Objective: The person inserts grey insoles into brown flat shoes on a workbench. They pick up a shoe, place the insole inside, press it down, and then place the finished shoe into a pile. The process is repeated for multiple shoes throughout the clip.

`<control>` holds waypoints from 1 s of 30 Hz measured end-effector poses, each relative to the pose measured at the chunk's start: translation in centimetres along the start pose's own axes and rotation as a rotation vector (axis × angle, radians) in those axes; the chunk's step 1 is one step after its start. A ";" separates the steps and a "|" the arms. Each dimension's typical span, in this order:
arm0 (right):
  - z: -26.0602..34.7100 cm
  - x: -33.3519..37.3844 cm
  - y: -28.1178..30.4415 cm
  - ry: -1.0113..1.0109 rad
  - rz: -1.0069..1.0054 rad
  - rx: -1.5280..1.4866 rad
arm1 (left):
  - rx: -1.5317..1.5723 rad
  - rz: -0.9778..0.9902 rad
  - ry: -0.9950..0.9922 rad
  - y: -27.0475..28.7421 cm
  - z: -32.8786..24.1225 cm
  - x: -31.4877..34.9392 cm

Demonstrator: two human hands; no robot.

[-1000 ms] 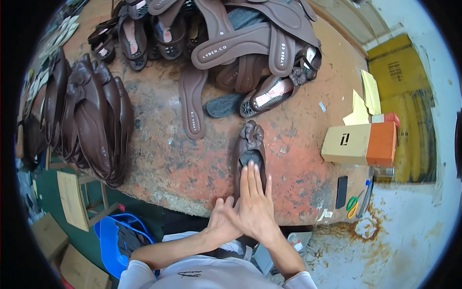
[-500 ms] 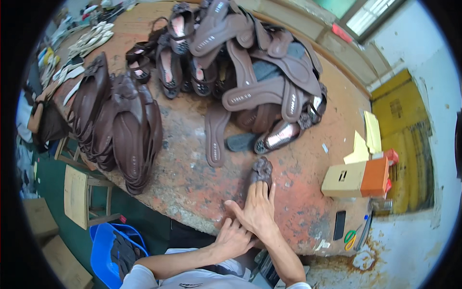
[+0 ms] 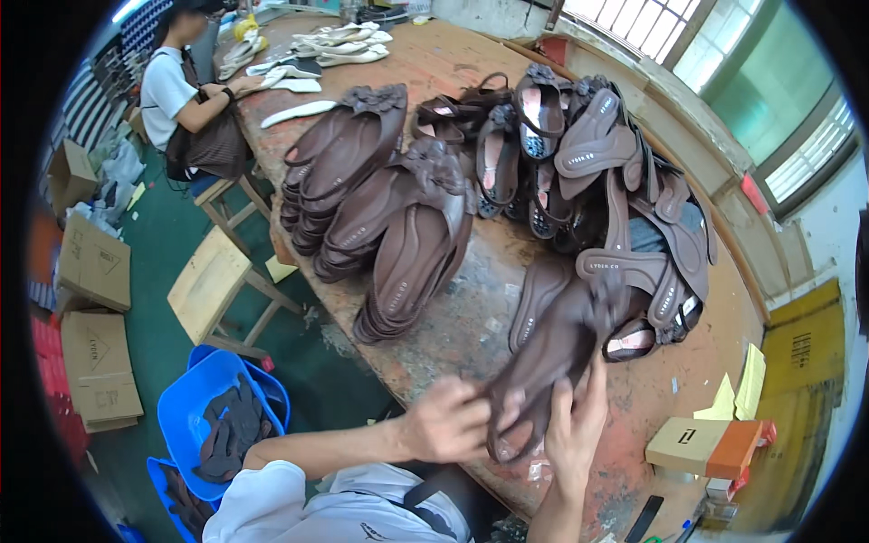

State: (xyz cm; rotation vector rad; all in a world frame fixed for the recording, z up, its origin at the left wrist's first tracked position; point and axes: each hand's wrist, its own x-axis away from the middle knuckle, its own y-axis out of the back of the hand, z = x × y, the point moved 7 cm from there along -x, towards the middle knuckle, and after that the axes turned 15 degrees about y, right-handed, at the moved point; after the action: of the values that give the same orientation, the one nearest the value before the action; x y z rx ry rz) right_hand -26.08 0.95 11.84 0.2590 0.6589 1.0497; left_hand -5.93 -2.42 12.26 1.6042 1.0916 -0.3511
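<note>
A dark brown flat shoe (image 3: 550, 348) with a flower trim at its toe is held up over the near part of the table, blurred by motion. Its toe points away from me, and the open heel end faces me. My right hand (image 3: 579, 421) grips it from the right side, fingers along its edge. At the heel end, my left hand (image 3: 445, 419) is closed with its fingers at the back strap. Beyond the shoe lies a heap of brown insoles (image 3: 597, 262) and finished-looking shoes. To the left stand stacked brown shoes (image 3: 407, 271) with similar flowers.
The worktable (image 3: 434, 362) has a worn, stained top. A tan and orange box (image 3: 697, 446) and a black phone (image 3: 644, 518) lie at right. Left on the floor are a wooden stool (image 3: 208, 276), blue baskets (image 3: 181, 416) and cartons (image 3: 95, 262). A co-worker (image 3: 186, 100) sits far left.
The shoe has been lifted off the table, and my left hand has come up to its heel end. The view has swung left, bringing the co-worker into sight.
</note>
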 end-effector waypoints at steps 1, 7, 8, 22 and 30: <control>2.1 -3.7 -1.9 0.013 -0.031 -0.156 | -0.079 -0.120 0.050 1.1 1.7 -0.4; 6.2 -16.2 -12.0 0.267 -0.102 -0.014 | -0.099 -0.480 0.436 6.4 9.9 -0.9; 5.7 -16.7 -13.9 0.305 -0.047 0.030 | -0.177 -0.384 0.462 6.3 10.3 -1.3; 0.3 -29.3 -4.7 0.514 -0.123 0.965 | -0.201 -0.213 0.496 6.7 9.2 -3.6; -0.5 -34.1 2.6 0.684 -0.288 0.496 | 0.207 -0.222 0.401 0.0 7.6 -11.4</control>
State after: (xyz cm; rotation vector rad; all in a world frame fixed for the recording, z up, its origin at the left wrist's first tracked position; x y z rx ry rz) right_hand -39.46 -27.33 25.62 0.2206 1.5334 0.6692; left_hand -9.63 -14.38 17.77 1.7872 1.5895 -0.3027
